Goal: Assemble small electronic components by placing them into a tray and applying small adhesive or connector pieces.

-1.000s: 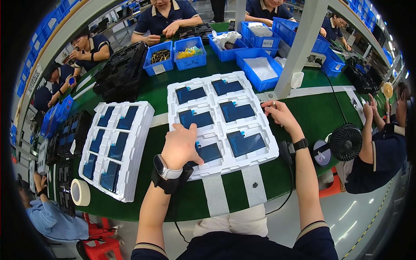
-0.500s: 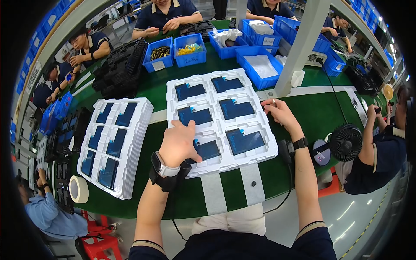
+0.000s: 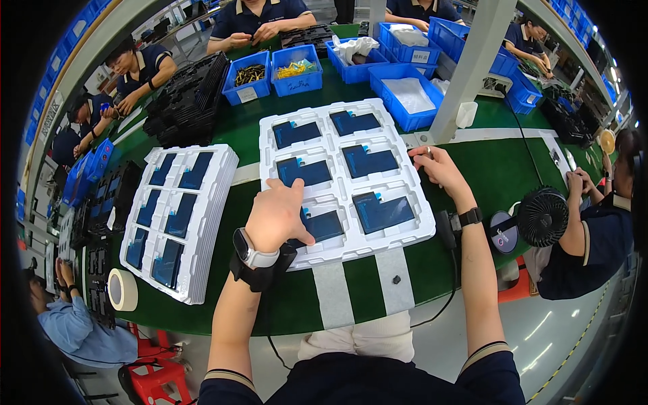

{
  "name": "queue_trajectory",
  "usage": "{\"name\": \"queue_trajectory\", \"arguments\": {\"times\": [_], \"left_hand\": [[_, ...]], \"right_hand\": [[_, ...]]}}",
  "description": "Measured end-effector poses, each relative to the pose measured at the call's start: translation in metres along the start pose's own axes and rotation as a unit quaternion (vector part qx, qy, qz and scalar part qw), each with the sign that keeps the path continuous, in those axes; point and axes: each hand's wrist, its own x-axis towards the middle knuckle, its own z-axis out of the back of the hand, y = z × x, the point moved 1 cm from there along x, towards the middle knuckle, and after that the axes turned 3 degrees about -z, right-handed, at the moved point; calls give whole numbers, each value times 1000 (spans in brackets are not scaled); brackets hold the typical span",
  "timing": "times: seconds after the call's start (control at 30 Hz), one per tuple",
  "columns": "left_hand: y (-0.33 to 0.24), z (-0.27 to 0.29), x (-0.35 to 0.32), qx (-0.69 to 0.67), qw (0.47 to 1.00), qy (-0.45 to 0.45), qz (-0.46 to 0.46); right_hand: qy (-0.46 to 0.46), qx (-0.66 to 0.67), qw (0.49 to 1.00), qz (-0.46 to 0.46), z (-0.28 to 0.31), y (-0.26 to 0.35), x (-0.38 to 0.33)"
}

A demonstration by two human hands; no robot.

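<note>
A white moulded tray (image 3: 337, 194) lies before me, with flat dark-blue notched pieces in its compartments. My left hand (image 3: 275, 214) rests over the tray's lower left, fingers spread. Its thumb lies on the near-left blue piece (image 3: 325, 225), partly covering it; the forefinger reaches toward the middle-left piece (image 3: 305, 173). At the tray's right edge is my right hand (image 3: 440, 170), its fingers bent and drawn together at the tips. Whatever lies between those fingertips is too small to make out. Left of the tray stands a stack of similar white trays (image 3: 219, 196), its top one also filled with blue pieces.
A tape roll (image 3: 123, 290) sits near the left edge. Blue bins (image 3: 297, 82) line the back, beside stacked black trays (image 3: 185, 101). A grey post (image 3: 469, 74) rises behind right. A black fan (image 3: 542, 216) and cable lie rightward. Co-workers sit around the table.
The whole view has shifted slightly, with the trays a little higher in it. Both my hands keep nearly the same places at the tray. The co-worker at the right has lowered a hand.
</note>
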Motion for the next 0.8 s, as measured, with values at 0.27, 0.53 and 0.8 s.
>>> {"name": "queue_trajectory", "arguments": {"times": [0.27, 0.53, 0.8], "left_hand": [[3, -3, 0, -6, 1000, -16, -2], [3, -2, -1, -6, 999, -26, -19], [14, 2, -1, -61, 997, -13, -37]], "right_hand": [[5, -2, 1000, 7, -2, -1, 1], [-2, -12, 1000, 9, -1, 2, 0], [0, -9, 1000, 13, 2, -2, 1]]}}
